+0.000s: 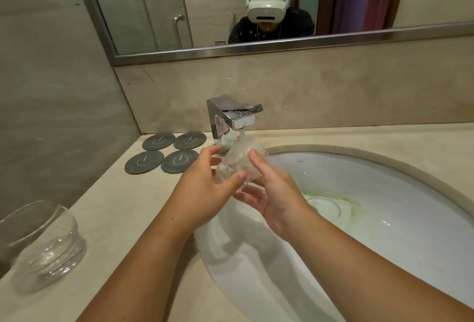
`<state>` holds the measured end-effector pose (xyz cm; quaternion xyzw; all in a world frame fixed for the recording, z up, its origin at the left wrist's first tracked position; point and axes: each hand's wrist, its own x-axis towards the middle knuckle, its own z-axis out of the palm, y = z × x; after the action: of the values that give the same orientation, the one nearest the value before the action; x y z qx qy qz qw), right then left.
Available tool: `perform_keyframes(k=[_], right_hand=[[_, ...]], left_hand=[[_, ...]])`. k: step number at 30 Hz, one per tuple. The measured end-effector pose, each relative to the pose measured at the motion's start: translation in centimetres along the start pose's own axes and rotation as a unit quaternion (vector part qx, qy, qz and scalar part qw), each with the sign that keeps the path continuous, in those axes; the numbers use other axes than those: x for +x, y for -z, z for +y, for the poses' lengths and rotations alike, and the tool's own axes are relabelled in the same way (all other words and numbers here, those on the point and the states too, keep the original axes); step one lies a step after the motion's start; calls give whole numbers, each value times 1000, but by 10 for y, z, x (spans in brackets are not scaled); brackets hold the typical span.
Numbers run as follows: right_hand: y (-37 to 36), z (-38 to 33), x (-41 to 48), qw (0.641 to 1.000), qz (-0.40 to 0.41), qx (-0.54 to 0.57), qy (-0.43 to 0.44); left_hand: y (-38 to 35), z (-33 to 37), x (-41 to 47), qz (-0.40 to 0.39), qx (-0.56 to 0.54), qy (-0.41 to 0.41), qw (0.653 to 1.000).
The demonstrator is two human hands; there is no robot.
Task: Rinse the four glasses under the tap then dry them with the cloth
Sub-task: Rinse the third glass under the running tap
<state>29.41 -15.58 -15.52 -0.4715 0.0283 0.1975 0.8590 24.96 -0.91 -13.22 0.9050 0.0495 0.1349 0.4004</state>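
Observation:
A clear glass (239, 165) is held tilted under the chrome tap (230, 118), and water runs from the spout into it. My left hand (205, 188) grips the glass from the left, with the thumb across its lower part. My right hand (272, 193) cups it from the right and below. Both hands hover over the left part of the white sink (384, 257). A second clear glass (43, 242) stands upright on the beige counter at the far left. No cloth is in view.
Several dark round coasters (166, 152) lie on the counter (123, 219) left of the tap. Another round clear object (324, 206) lies near the drain amid a greenish stain. A mirror (256, 47) spans the wall behind, showing a person wearing a headset.

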Motion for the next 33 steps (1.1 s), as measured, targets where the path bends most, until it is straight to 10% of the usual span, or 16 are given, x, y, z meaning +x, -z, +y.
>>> perform_keyframes(k=[33], right_hand=[[-1, 4, 0, 999, -17, -11, -40]], left_hand=[[-1, 2, 1, 3, -5, 23, 1000]])
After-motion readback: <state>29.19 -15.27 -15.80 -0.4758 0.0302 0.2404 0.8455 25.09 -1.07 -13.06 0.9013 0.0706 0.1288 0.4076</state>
